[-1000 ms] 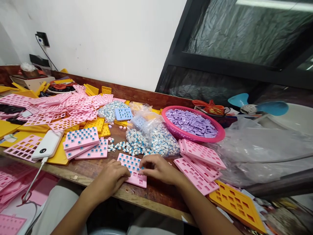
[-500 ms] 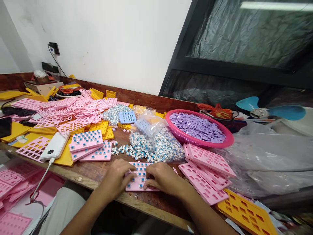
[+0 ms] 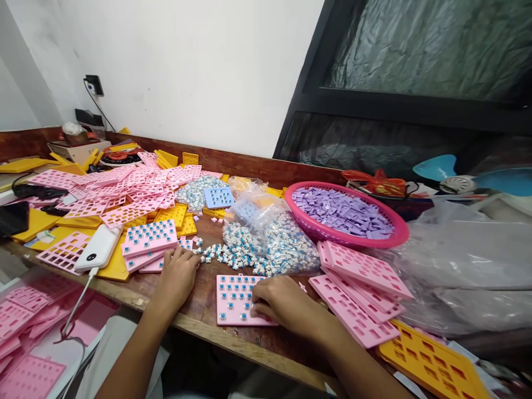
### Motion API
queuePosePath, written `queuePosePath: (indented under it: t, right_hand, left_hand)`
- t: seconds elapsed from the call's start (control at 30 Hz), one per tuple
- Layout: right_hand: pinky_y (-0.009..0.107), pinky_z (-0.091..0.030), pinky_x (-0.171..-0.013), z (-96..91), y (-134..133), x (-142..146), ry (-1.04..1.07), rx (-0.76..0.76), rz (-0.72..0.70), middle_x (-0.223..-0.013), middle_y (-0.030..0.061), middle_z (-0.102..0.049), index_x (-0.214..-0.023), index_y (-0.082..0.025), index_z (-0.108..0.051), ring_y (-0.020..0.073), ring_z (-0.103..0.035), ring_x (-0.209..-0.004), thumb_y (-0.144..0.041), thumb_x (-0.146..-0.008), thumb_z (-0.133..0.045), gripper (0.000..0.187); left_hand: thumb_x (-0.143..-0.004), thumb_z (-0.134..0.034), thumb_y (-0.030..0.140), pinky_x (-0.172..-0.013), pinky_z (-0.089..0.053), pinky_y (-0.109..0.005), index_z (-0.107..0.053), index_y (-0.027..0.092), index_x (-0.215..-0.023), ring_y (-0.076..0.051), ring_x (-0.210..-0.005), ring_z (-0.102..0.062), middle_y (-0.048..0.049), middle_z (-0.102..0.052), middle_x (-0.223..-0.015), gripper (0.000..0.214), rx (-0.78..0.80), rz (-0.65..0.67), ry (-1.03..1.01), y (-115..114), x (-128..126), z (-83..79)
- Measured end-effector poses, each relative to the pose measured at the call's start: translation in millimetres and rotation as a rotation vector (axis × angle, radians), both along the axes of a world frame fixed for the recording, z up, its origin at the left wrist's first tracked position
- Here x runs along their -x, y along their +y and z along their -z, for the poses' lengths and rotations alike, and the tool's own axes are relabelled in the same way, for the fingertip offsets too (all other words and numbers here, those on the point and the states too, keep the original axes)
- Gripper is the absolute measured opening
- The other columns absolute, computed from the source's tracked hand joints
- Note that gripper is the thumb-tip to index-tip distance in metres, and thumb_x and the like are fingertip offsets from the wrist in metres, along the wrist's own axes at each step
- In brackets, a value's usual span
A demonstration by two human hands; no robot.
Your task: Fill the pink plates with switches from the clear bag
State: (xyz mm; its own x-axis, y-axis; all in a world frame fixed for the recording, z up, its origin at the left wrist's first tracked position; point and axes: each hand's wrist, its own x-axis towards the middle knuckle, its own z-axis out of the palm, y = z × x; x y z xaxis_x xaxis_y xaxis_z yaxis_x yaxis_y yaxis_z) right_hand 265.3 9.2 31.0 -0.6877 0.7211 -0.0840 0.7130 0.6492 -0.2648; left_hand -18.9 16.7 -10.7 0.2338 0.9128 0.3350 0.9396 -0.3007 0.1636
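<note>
A pink keyboard plate (image 3: 235,300) with blue switches in some of its holes lies near the front edge of the wooden table (image 3: 199,310). My right hand (image 3: 286,306) rests on the plate's right side, fingers curled and pressing down on it. My left hand (image 3: 177,272) has reached left to the loose white-and-blue switches (image 3: 216,252) beside a stack of filled pink plates (image 3: 149,238); its fingers are bent over the table and I cannot make out whether they hold anything.
A clear bag of switches (image 3: 282,244) lies behind the plate. A pink basket (image 3: 390,239) holds purple keycaps. Empty pink plates (image 3: 357,288) stack at right, a yellow plate (image 3: 432,363) beyond them. Pink and yellow plates pile at left beside a white power bank (image 3: 100,246).
My left hand left the pink plate and moved left to the loose switches. The plate turned square to the table edge. My right hand stays on it.
</note>
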Motion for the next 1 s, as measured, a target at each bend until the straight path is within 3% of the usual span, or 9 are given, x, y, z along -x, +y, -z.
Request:
queuePosePath:
  t: [0.17, 0.3, 0.43, 0.63, 0.83, 1.0]
  right_hand:
    - [0.028, -0.028, -0.061, 0.6, 1.2, -1.8, -0.035, -0.048, -0.017, -0.079, 0.0036, -0.073, -0.072, -0.019, -0.067, 0.0164, -0.064, -0.070, -0.025, -0.088, -0.073, 0.018]
    - [0.029, -0.026, -0.061, -0.8, 0.1, -2.4, -0.065, -0.063, 0.002, -0.077, 0.0032, -0.073, -0.071, -0.019, -0.066, 0.0160, -0.062, -0.068, -0.025, -0.087, -0.074, 0.020]
    - [0.029, -0.027, -0.060, -0.5, 0.6, -2.8, -0.049, -0.036, 0.029, -0.077, 0.0034, -0.073, -0.070, -0.019, -0.066, 0.0165, -0.062, -0.068, -0.027, -0.086, -0.075, 0.020]
    - [0.026, -0.037, -0.067, 3.2, 6.7, -3.1, 0.086, 0.073, 0.022, -0.082, 0.0027, -0.074, -0.081, -0.021, -0.073, 0.0185, -0.066, -0.077, -0.029, -0.087, -0.075, 0.010]
    - [0.025, -0.038, -0.068, 7.8, 9.3, 2.0, 0.113, 0.092, -0.030, -0.076, 0.0019, -0.071, -0.074, -0.020, -0.069, 0.0170, -0.063, -0.074, -0.027, -0.089, -0.072, 0.017]
    - [0.025, -0.036, -0.066, 12.5, 8.7, 5.3, 0.039, 0.038, -0.045, -0.076, 0.0017, -0.069, -0.073, -0.019, -0.065, 0.0155, -0.061, -0.071, -0.012, -0.086, -0.066, 0.015]
  left_hand:
    - [-0.099, -0.052, 0.022, -0.092, -0.037, -0.045, -0.070, 0.021, -0.106, -0.028, -0.103, -0.055, -0.0085, -0.072, -0.107, 0.020, 0.073, 0.072, -0.090, -2.9, -2.9, 0.4]
    - [-0.103, -0.044, 0.023, -0.095, -0.037, -0.045, -0.067, 0.020, -0.114, -0.027, -0.108, -0.055, -0.0093, -0.067, -0.119, 0.026, 0.087, 0.157, -0.133, -10.0, -7.2, 1.0]
    - [-0.104, -0.043, 0.026, -0.092, -0.040, -0.041, -0.068, 0.022, -0.106, -0.024, -0.105, -0.056, -0.0073, -0.066, -0.110, 0.025, 0.119, 0.218, -0.184, -17.5, -12.3, -3.9]
    - [-0.101, -0.051, 0.029, -0.087, -0.045, -0.035, -0.068, 0.022, -0.103, -0.023, -0.097, -0.062, -0.0051, -0.071, -0.100, 0.018, 0.249, 0.267, -0.315, -26.6, -11.1, -11.7]
    - [-0.092, -0.067, 0.026, -0.084, -0.044, -0.034, -0.067, 0.022, -0.095, -0.021, -0.094, -0.062, -0.0031, -0.071, -0.096, 0.005, 0.267, 0.335, -0.438, -44.0, -27.2, -24.4]
    - [-0.087, -0.074, 0.024, -0.087, -0.043, -0.033, -0.068, 0.023, -0.093, -0.021, -0.096, -0.063, -0.0020, -0.072, -0.096, 0.008, 0.281, 0.466, -0.485, -49.6, -51.4, -14.5]
